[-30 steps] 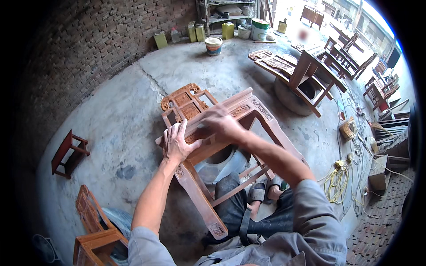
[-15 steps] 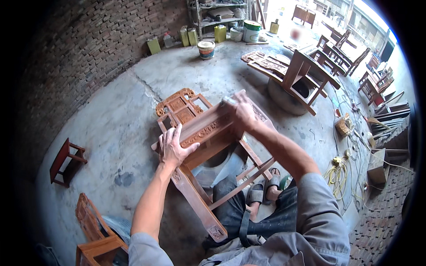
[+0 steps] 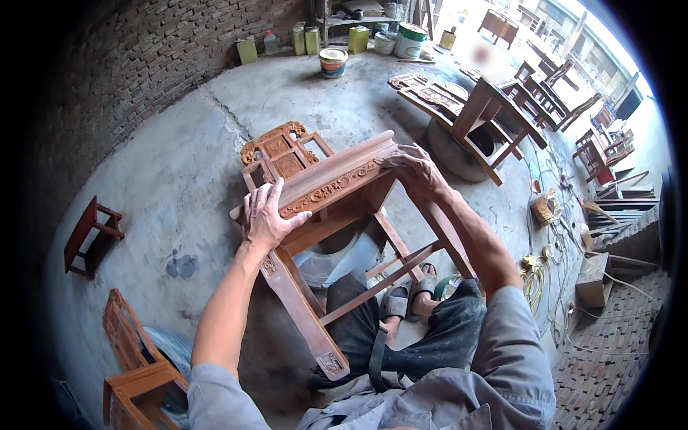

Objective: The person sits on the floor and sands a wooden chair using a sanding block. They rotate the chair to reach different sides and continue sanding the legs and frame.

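Observation:
In front of me a brown wooden chair (image 3: 308, 344) lies tipped back, its legs toward me and its carved backrest (image 3: 283, 154) on the far side. A carved apron (image 3: 337, 188) runs below the moulded seat edge. My left hand (image 3: 265, 218) is clamped over the left end of that edge, thumb on the front face. At the apron's right end, my right hand (image 3: 423, 172) presses with bent fingers. A thin greyish piece shows under its fingertips, too small to name. Under the chair is a round grey support (image 3: 333, 265), partly hidden.
Another chair (image 3: 494, 122) lies on a round support (image 3: 459, 154) at the far right. A small stool (image 3: 93, 236) stands left, with a chair (image 3: 140, 380) at lower left. Buckets (image 3: 333, 63) and cans line the back. Yellow cable (image 3: 532, 279) coils on the right floor.
My right hand has moved from the top of the seat edge down to the apron's right end. The left hand keeps its hold. The view has shifted slightly.

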Available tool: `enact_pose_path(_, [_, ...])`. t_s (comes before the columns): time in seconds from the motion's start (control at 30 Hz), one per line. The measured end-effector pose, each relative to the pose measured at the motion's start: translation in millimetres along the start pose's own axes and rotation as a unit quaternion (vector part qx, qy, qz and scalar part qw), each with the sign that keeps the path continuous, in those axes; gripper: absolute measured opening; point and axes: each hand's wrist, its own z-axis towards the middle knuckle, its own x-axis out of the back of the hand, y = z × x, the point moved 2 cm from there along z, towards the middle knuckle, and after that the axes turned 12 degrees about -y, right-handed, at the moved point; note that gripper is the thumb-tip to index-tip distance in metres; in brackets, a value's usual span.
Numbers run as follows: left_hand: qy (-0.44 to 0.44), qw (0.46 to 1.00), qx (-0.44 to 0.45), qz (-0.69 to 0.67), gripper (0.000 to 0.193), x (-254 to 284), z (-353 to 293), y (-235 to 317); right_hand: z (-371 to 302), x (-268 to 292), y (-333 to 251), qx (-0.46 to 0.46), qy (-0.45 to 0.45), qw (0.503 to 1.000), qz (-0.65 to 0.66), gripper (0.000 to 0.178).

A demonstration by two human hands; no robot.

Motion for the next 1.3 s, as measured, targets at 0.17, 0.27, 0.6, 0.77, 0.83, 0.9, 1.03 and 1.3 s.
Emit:
enact_pose_path(0.17, [-0.008,1.0,0.008,-0.005,0.102,0.1,1.7,-0.1,6.2,-12.8,-14.6,0.031,0.006,0.996,0.082,0.039])
enact_pose_path(0.27, [-0.023,0.999,0.022,-0.009,0.102,1.9,0.2,3.5,10.8,3.2,-5.9,0.01,-0.023,0.998,0.051,0.038])
enact_pose_path(0.6, [0.028,1.0,0.005,0.011,0.101,-2.2,1.5,1.6,15.4,10.3,-12.8,0.0,-0.015,0.999,0.037,0.048])
enact_pose_path(0.77, [0.033,0.999,0.001,0.008,0.103,-3.9,-0.6,-2.3,14.1,-15.7,-29.0,0.011,-0.026,0.998,0.053,0.041])
enact_pose_path(0.83, [0.034,0.999,0.001,0.011,0.103,-4.8,0.4,-2.7,10.8,1.7,-18.7,0.007,-0.024,0.998,0.063,0.04])
enact_pose_path(0.9, [0.03,0.999,0.001,0.01,0.103,-5.4,1.3,-2.4,10.1,4.7,-15.6,-0.005,-0.014,0.999,0.049,0.04])
enact_pose_path(1.03, [0.031,0.999,0.001,0.013,0.103,-5.6,0.9,-1.0,8.9,-15.5,-22.3,-0.006,-0.023,0.998,0.063,0.047])
enact_pose_path(1.3, [0.012,1.0,0.007,0.008,0.104,-8.3,5.8,1.7,8.9,-10.4,-13.4,0.003,0.01,1.0,0.022,0.038])
